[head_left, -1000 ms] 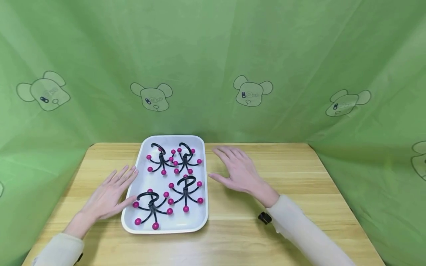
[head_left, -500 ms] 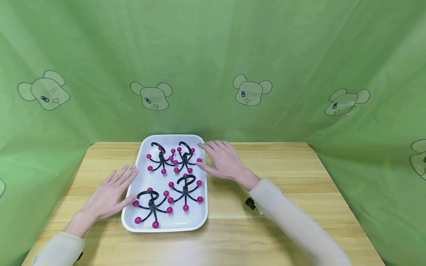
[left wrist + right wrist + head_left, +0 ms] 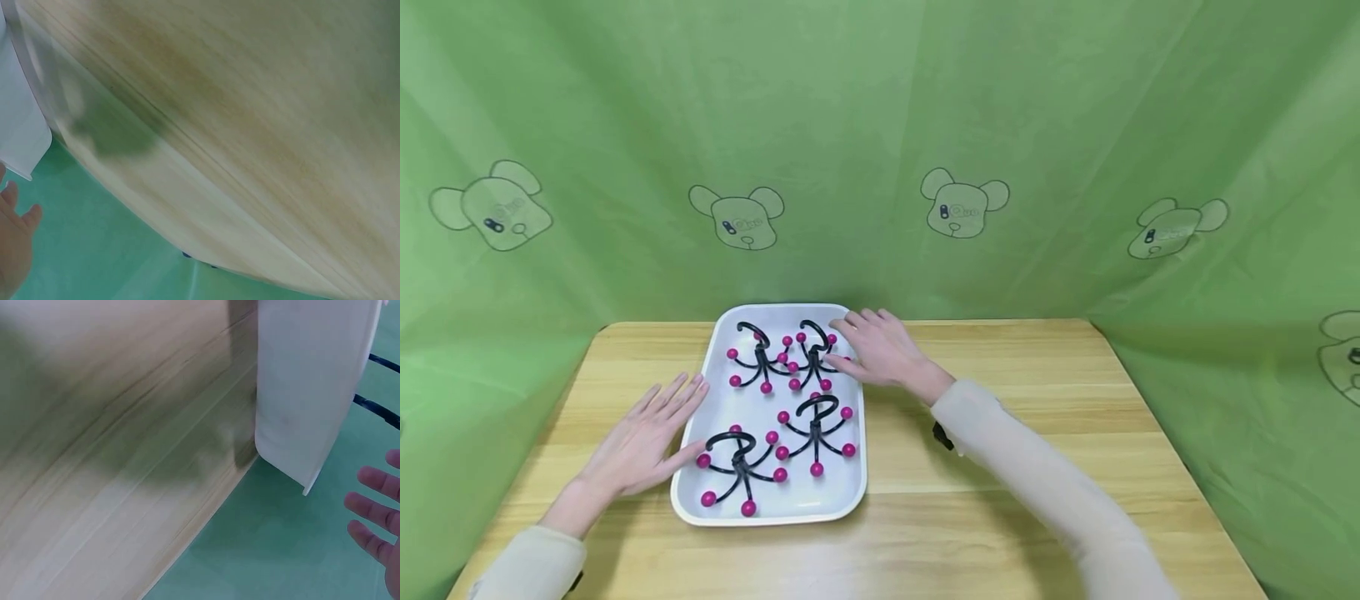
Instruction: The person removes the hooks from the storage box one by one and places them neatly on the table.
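Wood-grained tabletop (image 3: 910, 533): pale, under a white round-cornered tray (image 3: 775, 522) left of centre.
Left hand (image 3: 643, 437): fingers straight, at the tray's left rim; contact cannot be told.
Near pair: inside the tray, two black spidery pieces with curled hooks and magenta ball tips, the left one (image 3: 740, 462) lower than the right one (image 3: 816, 432).
Right hand (image 3: 883, 350): fingers loosely extended, gripping nothing, over the right rim.
Far pair: matching pieces, left (image 3: 762, 354) and right (image 3: 813, 358), the latter near the right thumb.
Green curtain (image 3: 850, 100): outlined bear heads (image 3: 743, 223); lettering perhaps "Quo", too faint for certainty.
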Demonstrator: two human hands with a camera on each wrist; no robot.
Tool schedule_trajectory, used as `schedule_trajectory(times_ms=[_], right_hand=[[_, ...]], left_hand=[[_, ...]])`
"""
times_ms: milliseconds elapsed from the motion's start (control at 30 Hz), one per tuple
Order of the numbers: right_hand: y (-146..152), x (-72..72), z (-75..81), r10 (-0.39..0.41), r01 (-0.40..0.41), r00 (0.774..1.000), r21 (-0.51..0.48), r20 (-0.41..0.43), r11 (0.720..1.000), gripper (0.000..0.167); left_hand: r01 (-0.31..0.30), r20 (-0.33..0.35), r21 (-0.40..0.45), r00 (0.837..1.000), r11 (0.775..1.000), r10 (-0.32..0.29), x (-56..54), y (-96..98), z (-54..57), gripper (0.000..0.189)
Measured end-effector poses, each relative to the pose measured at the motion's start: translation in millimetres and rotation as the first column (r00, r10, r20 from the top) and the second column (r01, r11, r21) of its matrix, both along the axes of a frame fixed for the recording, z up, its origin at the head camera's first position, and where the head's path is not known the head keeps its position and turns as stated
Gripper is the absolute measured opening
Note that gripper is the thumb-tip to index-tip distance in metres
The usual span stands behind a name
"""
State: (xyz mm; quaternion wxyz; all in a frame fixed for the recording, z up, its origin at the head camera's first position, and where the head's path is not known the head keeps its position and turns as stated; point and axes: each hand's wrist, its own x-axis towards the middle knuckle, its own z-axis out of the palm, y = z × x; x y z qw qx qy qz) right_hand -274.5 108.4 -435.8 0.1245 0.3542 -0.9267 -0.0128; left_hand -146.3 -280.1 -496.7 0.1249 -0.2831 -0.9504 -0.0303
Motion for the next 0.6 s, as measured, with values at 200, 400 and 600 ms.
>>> schedule_trajectory(times_ms=[200,400,600], right_hand=[[-7,-10.3,-1.7,0.001,0.000,1.000,0.052,-0.018,0.999,0.062],[-14,-17.4,-0.9,0.005,-0.001,1.000,0.110,-0.030,0.994,0.064],[-21,-20.7,1.7,0.010,-0.005,0.999,0.123,-0.037,0.992,0.059]], left_hand=[[-0.003,0.010,0.005,1.000,1.000,0.003,-1.1,-0.1,0.5,0.083],[-0.003,0.008,0.001,1.000,1.000,0.003,-0.4,-0.2,0.1,0.083],[-0.009,0.013,0.005,1.000,1.000,0.009,1.1,0.3,0.1,0.083]])
